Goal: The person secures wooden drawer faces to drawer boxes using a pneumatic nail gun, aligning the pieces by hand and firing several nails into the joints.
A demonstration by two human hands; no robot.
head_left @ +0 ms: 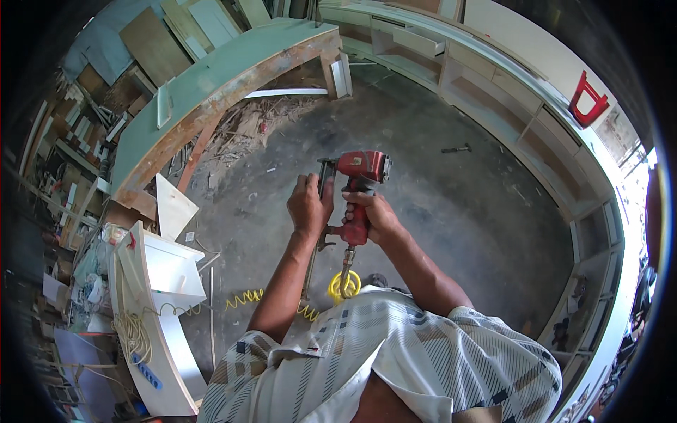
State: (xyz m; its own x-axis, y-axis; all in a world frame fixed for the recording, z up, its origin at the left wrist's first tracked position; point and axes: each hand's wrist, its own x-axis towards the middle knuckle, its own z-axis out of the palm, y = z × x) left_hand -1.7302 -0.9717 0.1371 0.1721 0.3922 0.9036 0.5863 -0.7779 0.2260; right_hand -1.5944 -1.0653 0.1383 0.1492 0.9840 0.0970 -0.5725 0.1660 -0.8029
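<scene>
A red pneumatic nail gun [362, 166] is held up in front of my chest, its head pointing upward and away from me. My right hand [379, 214] wraps round its red grip. At the left of the gun, my left hand [309, 204] is closed on the dark, narrow magazine [325, 176], partly hiding it. A metal air fitting [348, 258] joins the bottom of the grip. Below it hangs a coiled yellow air hose [344, 285], with more coils trailing left behind my forearm.
A long green-topped workbench [233, 60] curves across the upper left, with scraps beneath it. Pale wooden cabinets [486, 99] line the right side, a red plastic stool [587, 101] on top. A dark tool [456, 149] lies on the floor. White panels [169, 264] stand at left.
</scene>
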